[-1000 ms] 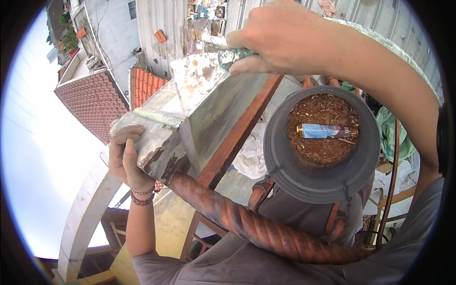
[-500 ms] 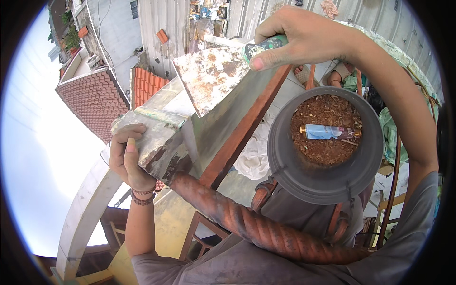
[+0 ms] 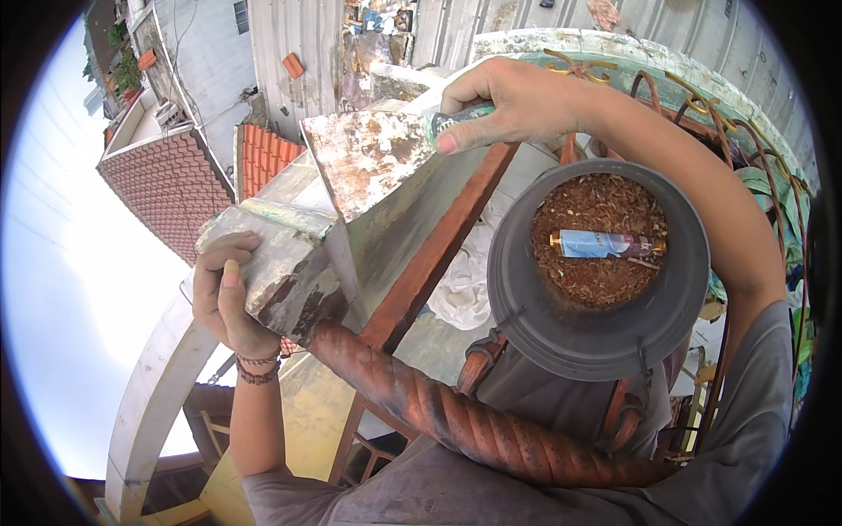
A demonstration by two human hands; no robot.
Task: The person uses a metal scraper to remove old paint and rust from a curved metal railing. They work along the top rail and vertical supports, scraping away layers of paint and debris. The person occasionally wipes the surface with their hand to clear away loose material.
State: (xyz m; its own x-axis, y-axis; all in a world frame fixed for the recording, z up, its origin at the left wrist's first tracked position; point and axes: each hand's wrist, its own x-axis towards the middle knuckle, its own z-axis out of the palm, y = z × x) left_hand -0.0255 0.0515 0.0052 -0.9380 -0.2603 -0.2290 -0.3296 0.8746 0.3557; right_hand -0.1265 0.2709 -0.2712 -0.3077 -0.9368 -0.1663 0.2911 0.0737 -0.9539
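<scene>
"Where's the scraper (image 3: 364,162)?"
"In the right hand (image 3: 517,105), its grip closed round the handle (image 3: 462,117), blade near the concrete post (image 3: 276,250)."
"Left hand (image 3: 226,302)?"
"Its grip holds that post's edge, near the twisted rail (image 3: 456,416)."

This is outside, high up on a building, maybe the balcony of a home. Bright sky (image 3: 66,272) fills the left side. Past the far edge of the pale, worn block (image 3: 267,230) you look down on a red tile roof (image 3: 162,188), a small orange tile roof (image 3: 266,158) and a house wall (image 3: 197,57). Grey metal sheets (image 3: 294,31) spread out too. A fat, twisty brown rail (image 3: 474,419) meets the block's near corner.
</scene>
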